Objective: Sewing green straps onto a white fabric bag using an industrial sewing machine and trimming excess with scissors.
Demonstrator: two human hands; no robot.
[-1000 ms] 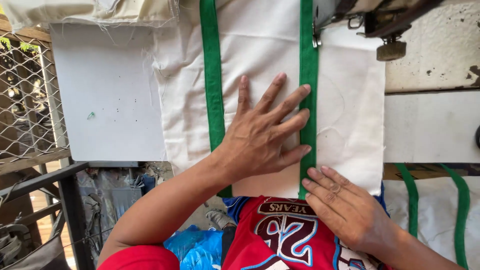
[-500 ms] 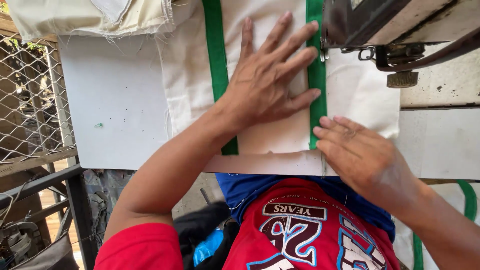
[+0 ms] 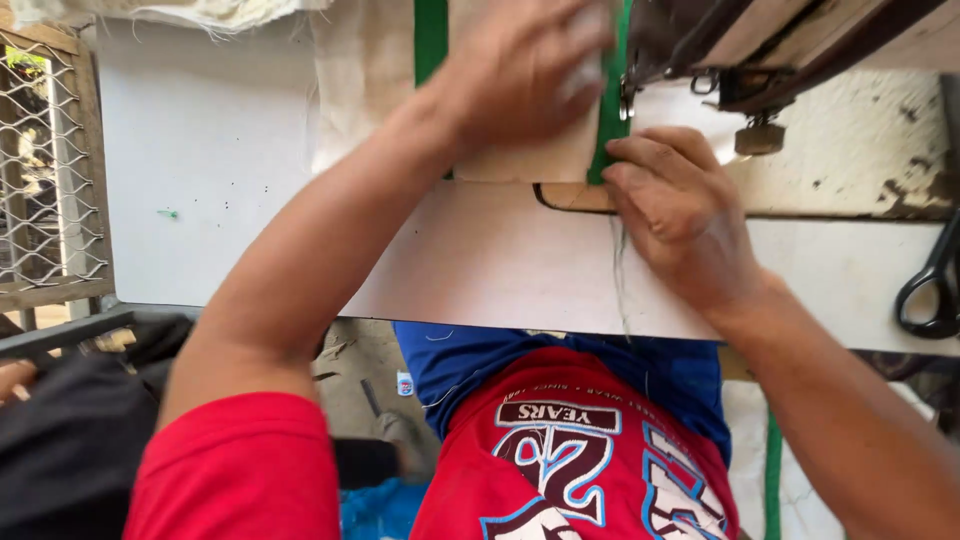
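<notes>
Head view: cream cloth (image 3: 520, 160) under left hand (image 3: 520, 70), beside right hand (image 3: 680, 210).

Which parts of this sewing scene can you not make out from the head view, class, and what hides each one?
- Left hand: fingers smeared by motion blur, so their grip on the cream cloth is unclear.
- Needle area of the sewing machine: hidden behind the machine body and the top edge.
- Black scissors: cut off by the right edge.
- Green strip: its far end is cut off by the top edge.
- Right hand: fingertips curl under, contact unseen.

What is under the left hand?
The left hand presses on cream cloth with green stripes, lying on the white table. The cloth beneath the palm is hidden.
</notes>
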